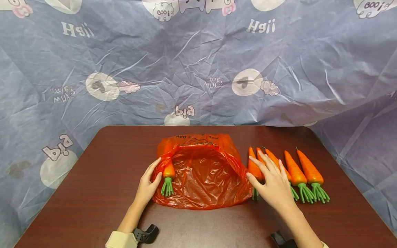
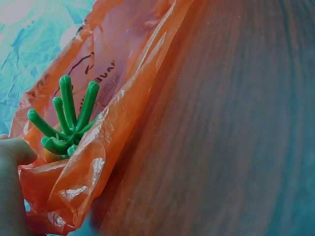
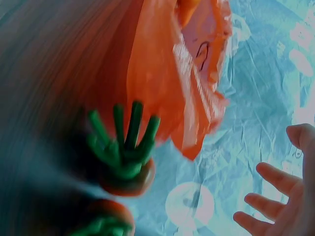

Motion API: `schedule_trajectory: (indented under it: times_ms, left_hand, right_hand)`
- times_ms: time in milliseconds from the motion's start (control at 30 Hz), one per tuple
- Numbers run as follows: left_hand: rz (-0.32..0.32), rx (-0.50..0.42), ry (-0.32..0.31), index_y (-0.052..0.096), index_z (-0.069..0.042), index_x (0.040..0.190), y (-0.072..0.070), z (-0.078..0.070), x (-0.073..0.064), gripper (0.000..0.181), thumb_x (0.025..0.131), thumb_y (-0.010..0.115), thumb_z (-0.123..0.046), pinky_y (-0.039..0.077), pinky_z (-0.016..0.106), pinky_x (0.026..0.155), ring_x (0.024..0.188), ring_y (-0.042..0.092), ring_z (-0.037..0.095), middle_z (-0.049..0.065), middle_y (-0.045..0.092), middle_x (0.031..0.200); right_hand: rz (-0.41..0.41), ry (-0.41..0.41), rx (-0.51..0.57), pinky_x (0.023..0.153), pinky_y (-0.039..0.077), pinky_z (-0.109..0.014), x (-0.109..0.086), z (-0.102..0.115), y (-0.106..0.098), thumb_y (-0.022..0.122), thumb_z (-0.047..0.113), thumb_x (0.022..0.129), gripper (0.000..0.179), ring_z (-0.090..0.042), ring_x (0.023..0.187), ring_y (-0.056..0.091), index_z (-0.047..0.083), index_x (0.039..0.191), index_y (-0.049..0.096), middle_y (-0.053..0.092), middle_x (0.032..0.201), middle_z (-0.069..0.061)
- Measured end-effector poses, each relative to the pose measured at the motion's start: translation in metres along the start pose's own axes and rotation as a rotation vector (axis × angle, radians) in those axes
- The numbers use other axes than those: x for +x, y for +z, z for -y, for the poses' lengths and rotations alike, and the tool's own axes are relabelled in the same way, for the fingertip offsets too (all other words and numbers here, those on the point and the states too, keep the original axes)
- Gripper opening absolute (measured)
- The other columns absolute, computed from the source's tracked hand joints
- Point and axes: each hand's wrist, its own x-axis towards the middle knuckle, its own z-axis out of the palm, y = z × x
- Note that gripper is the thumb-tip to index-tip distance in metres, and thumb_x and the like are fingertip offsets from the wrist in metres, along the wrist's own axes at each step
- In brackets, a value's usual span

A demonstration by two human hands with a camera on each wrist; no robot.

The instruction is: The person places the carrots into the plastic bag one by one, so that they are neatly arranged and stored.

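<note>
A red see-through plastic bag [image 1: 198, 186] lies on the table with its mouth open towards me. Inside its left side is a carrot [image 1: 169, 170], its green stems [image 2: 69, 110] poking out at the mouth. My left hand [image 1: 146, 184] holds the bag's left edge beside that carrot, thumb and fingers on either side of the plastic. To the right of the bag, my right hand [image 1: 274, 182] hovers with spread fingers over a row of several carrots [image 1: 294, 168], partly hiding some. Nothing is in its grasp; in the right wrist view its fingers [image 3: 278, 179] stand apart from bag and carrots.
The dark brown wooden table [image 1: 102, 179] carries the bag and carrots. A printed grey-blue cloth [image 1: 198, 69] hangs behind and beside it. Each wrist wears a black band, the left band [image 1: 147, 235] showing most clearly.
</note>
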Motion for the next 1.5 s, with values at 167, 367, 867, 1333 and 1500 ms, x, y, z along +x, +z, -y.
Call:
schedule_trajectory:
  times_ms: [167, 367, 867, 1333, 1500]
  left_hand:
    - [-0.001, 0.010, -0.012, 0.048, -0.001, 0.129, 0.000, -0.001, -0.001, 0.046, 0.084, 0.057, 0.005, 0.026, 0.001, 0.097, 0.118, 0.040, -0.005, 0.020, 0.050, 0.129]
    - [0.003, 0.012, -0.010, 0.048, -0.001, 0.130, 0.000, 0.000, 0.000, 0.046, 0.085, 0.056, 0.004, 0.026, 0.001, 0.097, 0.118, 0.039, -0.006, 0.020, 0.050, 0.129]
    - [0.003, 0.018, -0.013, 0.048, -0.001, 0.130, -0.001, 0.000, 0.000, 0.046, 0.084, 0.057, 0.004, 0.026, 0.001, 0.098, 0.120, 0.041, -0.001, 0.019, 0.050, 0.130]
    - [0.004, -0.003, -0.005, 0.048, 0.000, 0.130, 0.001, 0.002, 0.000, 0.047, 0.084, 0.056, 0.006, 0.027, 0.002, 0.098, 0.120, 0.041, -0.001, 0.020, 0.050, 0.130]
    - [0.000, -0.014, 0.005, 0.048, 0.001, 0.129, 0.001, 0.002, 0.000, 0.046, 0.084, 0.056, 0.006, 0.026, 0.002, 0.098, 0.118, 0.039, -0.008, 0.021, 0.050, 0.129]
  right_hand:
    - [-0.023, 0.016, -0.010, 0.114, 0.003, -0.051, -0.005, -0.012, -0.009, 0.056, 0.039, 0.087, 0.049, -0.032, 0.131, 0.031, 0.020, 0.132, 0.048, 0.034, 0.146, -0.010]
    - [-0.050, 0.064, -0.019, 0.114, -0.001, -0.049, -0.010, -0.029, -0.017, 0.054, 0.039, 0.088, 0.049, -0.035, 0.131, 0.031, 0.019, 0.132, 0.047, 0.033, 0.145, -0.011]
    - [-0.008, 0.134, -0.033, 0.113, -0.006, -0.050, -0.021, -0.083, -0.036, 0.051, 0.038, 0.090, 0.054, -0.040, 0.131, 0.027, 0.017, 0.138, 0.039, 0.024, 0.150, -0.011]
    - [0.040, 0.227, -0.009, 0.107, 0.003, -0.063, -0.031, -0.148, -0.040, 0.048, 0.034, 0.092, 0.057, -0.050, 0.129, 0.019, 0.011, 0.141, 0.033, 0.020, 0.148, -0.021]
    - [0.064, 0.236, 0.018, 0.091, 0.018, -0.071, -0.032, -0.170, -0.039, 0.049, 0.032, 0.092, 0.056, -0.054, 0.125, 0.022, 0.004, 0.138, 0.035, 0.023, 0.144, -0.028]
